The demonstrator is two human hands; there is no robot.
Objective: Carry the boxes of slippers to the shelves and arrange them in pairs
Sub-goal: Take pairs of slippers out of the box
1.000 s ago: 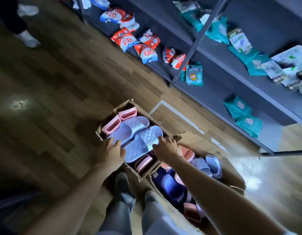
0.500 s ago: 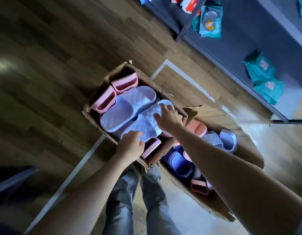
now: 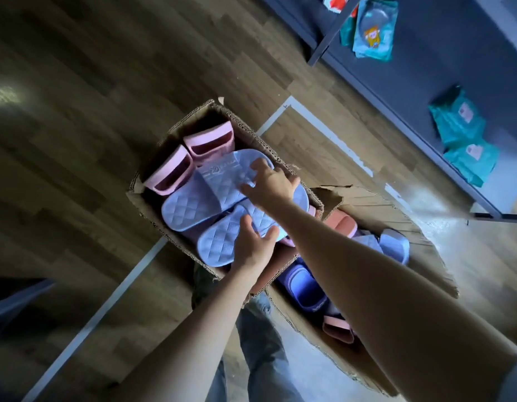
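Item: lilac pair atop box (image 3: 141, 203), side by side, long axes parallel, extending left from both hands. Far slipper (image 3: 193, 204) under right hand (image 3: 270, 184), fingers spread flat. Near slipper (image 3: 219, 242) under left hand (image 3: 252, 248), grip unclear.

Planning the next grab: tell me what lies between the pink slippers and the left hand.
Head view: two lilac quilted slippers lie between the pink slippers and the left hand, which touches the nearer one.

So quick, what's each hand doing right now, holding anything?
Left hand: on the nearer lilac slipper; whether it grips cannot be told.
Right hand: open, fingers spread on the farther lilac slipper.
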